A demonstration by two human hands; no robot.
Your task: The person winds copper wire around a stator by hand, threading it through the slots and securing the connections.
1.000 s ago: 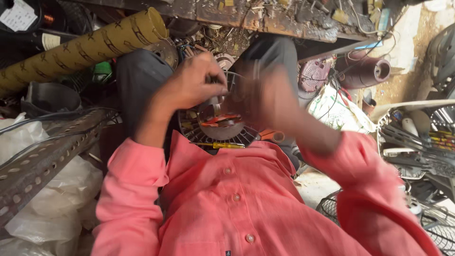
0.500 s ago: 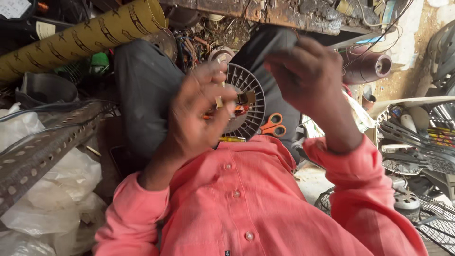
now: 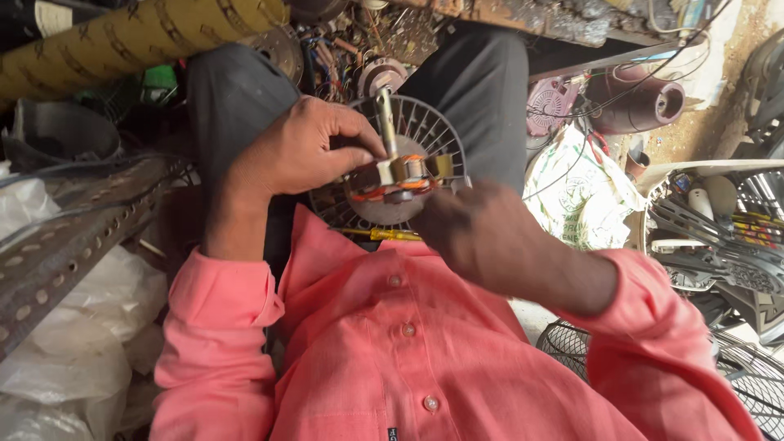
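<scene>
Left hand (image 3: 298, 151): fingers curled, thumb and fingertips pinching the near edge of the small motor core, just below the shaft.
Right hand (image 3: 482, 233): blurred, back turned to the camera, fingers bent toward the motor core from below and to the right; grip hidden, cannot tell whether touching or closed on anything.
Motor core (image 3: 396, 175): between the two hands, held over the lap; metal plates with orange-copper winding around a pale round base.
Shaft (image 3: 386, 122): brass-coloured rod standing out of the motor core, pointing away from the body, just beside the left thumb.
Round grille (image 3: 429, 131): grey ribbed disc directly behind the motor core, lying between the knees, ribs showing above and right of the hands.
Screwdriver (image 3: 380, 234): yellow-handled, lying across the lap just under the grille, between the wrists.
Shirt (image 3: 392, 351): coral pink, buttoned, sleeves reaching both wrists, below the hands.
Trousers (image 3: 237, 90): dark grey, knees raised beyond each hand.
Cardboard tube (image 3: 139, 37): yellow-brown, lying far beyond the left hand.
Perforated metal strip (image 3: 73, 237): slanting well outside the left forearm, over white plastic bags (image 3: 82, 327).
Fan guards (image 3: 735, 367): wire cages outside the right arm.
</scene>
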